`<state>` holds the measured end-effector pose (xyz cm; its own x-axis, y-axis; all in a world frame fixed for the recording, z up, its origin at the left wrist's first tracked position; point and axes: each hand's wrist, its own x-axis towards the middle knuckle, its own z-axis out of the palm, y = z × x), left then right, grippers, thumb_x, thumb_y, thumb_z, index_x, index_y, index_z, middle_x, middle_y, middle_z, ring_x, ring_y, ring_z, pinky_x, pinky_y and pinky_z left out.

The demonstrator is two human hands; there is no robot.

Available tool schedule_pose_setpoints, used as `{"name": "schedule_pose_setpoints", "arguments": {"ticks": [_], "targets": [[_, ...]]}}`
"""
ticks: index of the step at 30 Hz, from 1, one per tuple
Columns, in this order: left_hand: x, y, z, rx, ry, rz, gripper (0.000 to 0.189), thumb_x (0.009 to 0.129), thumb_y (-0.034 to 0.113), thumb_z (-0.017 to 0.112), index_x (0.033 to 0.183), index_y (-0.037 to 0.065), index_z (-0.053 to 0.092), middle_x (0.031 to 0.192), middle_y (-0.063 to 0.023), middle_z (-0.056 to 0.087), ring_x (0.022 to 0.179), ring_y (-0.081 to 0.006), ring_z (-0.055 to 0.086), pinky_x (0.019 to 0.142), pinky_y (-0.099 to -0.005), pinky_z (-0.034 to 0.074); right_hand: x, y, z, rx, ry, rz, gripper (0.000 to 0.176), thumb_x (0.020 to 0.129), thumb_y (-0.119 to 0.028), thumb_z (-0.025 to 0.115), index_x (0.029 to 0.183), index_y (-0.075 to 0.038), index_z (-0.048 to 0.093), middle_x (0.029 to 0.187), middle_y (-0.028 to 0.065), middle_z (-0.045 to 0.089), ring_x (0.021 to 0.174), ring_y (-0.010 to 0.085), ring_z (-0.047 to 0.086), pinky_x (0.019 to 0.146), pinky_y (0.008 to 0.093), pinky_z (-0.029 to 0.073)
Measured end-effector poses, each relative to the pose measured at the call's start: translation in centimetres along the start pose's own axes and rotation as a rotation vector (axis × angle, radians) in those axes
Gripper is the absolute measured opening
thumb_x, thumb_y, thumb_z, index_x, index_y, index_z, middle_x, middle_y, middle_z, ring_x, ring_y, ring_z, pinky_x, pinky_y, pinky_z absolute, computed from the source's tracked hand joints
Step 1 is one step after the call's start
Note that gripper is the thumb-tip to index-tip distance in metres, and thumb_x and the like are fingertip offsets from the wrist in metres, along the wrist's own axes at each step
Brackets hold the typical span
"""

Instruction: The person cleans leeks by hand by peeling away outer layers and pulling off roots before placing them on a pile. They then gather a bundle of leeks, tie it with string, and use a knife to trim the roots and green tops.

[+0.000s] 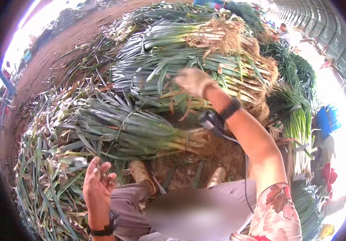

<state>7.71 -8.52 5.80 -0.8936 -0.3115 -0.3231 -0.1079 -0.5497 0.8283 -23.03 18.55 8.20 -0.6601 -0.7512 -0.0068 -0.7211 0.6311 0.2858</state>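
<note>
My right hand (pixel 193 82), in a pale glove, reaches across the front of the stacked leeks (pixel 185 62). Motion smears its fingers, and I cannot tell if they grip a leaf. Below it lies a tied leek bundle (pixel 135 128), green leaves to the left and rooty white ends to the right, a thin tie around its leaves. My bare left hand (pixel 96 182) is held palm up with fingers apart and nothing in it, over loose leaves near my knee. Dark bands circle both wrists; a small black device (pixel 212 121) hangs at the right one.
Cut and withered leaves (pixel 48 176) cover the ground at left. More upright leeks (pixel 297 132) stand on the right, near a blue crate (pixel 327 120). My shoes (pixel 141 174) are just below the bundle. Another person (pixel 285 34) is far off at upper right.
</note>
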Motion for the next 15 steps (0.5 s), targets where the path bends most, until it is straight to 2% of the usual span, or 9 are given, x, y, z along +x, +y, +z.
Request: {"name": "schedule_pose_setpoints", "arguments": {"ticks": [1,3,5,8,10,12,13,15], "targets": [[0.9,-0.2,0.7,-0.019,-0.024,-0.057,0.038,0.089,0.021,0.047,0.122,0.004,0.041,0.101,-0.0103,0.058,0.077,-0.0188,0.061,0.063,-0.027,0.051,-1.0,1.6,2.3,0.729,0.024,0.535,0.04,0.083,-0.023,0.054,0.118,-0.005,0.051,0.107,0.0162,0.059,0.096,0.0286,0.057,0.085,0.0325,0.045],[2.6,-1.3,2.8,-0.064,-0.065,-0.177,0.038,0.089,0.023,0.048,0.121,0.004,0.041,0.099,-0.0104,0.059,0.074,-0.0185,0.061,0.063,-0.0273,0.05,-2.2,5.6,8.8,0.67,0.024,0.703,0.055,0.08,-0.036,0.055,0.125,-0.005,0.045,0.117,0.0204,0.053,0.108,0.0329,0.052,0.091,0.0346,0.041],[4.3,-1.6,5.1,-0.137,-0.059,-0.324,0.038,0.089,0.024,0.048,0.12,0.004,0.042,0.097,-0.0106,0.06,0.072,-0.0193,0.061,0.062,-0.0275,0.05,-2.3,8.3,12.3,0.618,-0.059,0.825,0.056,0.08,-0.036,0.055,0.126,-0.007,0.043,0.11,0.0218,0.056,0.104,0.0358,0.053,0.089,0.0374,0.042],[6.8,-1.5,7.9,-0.231,-0.089,-0.491,0.039,0.089,0.025,0.048,0.121,0.004,0.042,0.096,-0.0106,0.06,0.072,-0.0196,0.062,0.061,-0.0282,0.049,-1.0,11.6,15.4,0.568,-0.036,0.904,0.058,0.08,-0.037,0.055,0.128,-0.007,0.041,0.112,0.0221,0.055,0.104,0.0358,0.053,0.089,0.0377,0.042],[8.6,-1.6,9.3,-0.349,-0.117,-0.511,0.04,0.09,0.028,0.046,0.121,0.004,0.044,0.094,-0.0099,0.062,0.069,-0.0182,0.062,0.059,-0.0266,0.051,1.0,14.2,16.7,0.461,0.027,0.913,0.058,0.08,-0.037,0.054,0.127,-0.007,0.041,0.115,0.0227,0.053,0.105,0.0364,0.052,0.09,0.038,0.041],[11.0,-2.1,9.9,-0.467,-0.157,-0.454,0.038,0.09,0.026,0.046,0.122,0.005,0.044,0.094,-0.0081,0.062,0.066,-0.0162,0.062,0.055,-0.024,0.051,3.7,17.3,16.9,0.477,0.169,0.919,0.055,0.08,-0.036,0.054,0.124,-0.004,0.044,0.107,0.0232,0.057,0.1,0.0365,0.055,0.087,0.0387,0.043],[12.1,-2.4,9.7,-0.378,-0.052,-0.411,0.038,0.089,0.025,0.047,0.121,0.005,0.044,0.093,-0.0073,0.061,0.066,-0.0155,0.061,0.054,-0.0235,0.05,5.4,18.9,17.1,0.489,0.241,0.92,0.054,0.079,-0.036,0.054,0.122,-0.003,0.046,0.104,0.0234,0.058,0.097,0.0365,0.056,0.086,0.039,0.044],[13.7,-3.2,9.2,-0.211,0.162,-0.327,0.037,0.088,0.022,0.048,0.12,0.005,0.044,0.092,-0.0058,0.06,0.066,-0.0142,0.06,0.053,-0.0225,0.049,9.4,23.1,17.5,0.714,0.276,0.927,0.041,0.078,-0.033,0.057,0.106,-0.003,0.056,0.096,0.0217,0.061,0.089,0.0358,0.059,0.074,0.038,0.046]]}}
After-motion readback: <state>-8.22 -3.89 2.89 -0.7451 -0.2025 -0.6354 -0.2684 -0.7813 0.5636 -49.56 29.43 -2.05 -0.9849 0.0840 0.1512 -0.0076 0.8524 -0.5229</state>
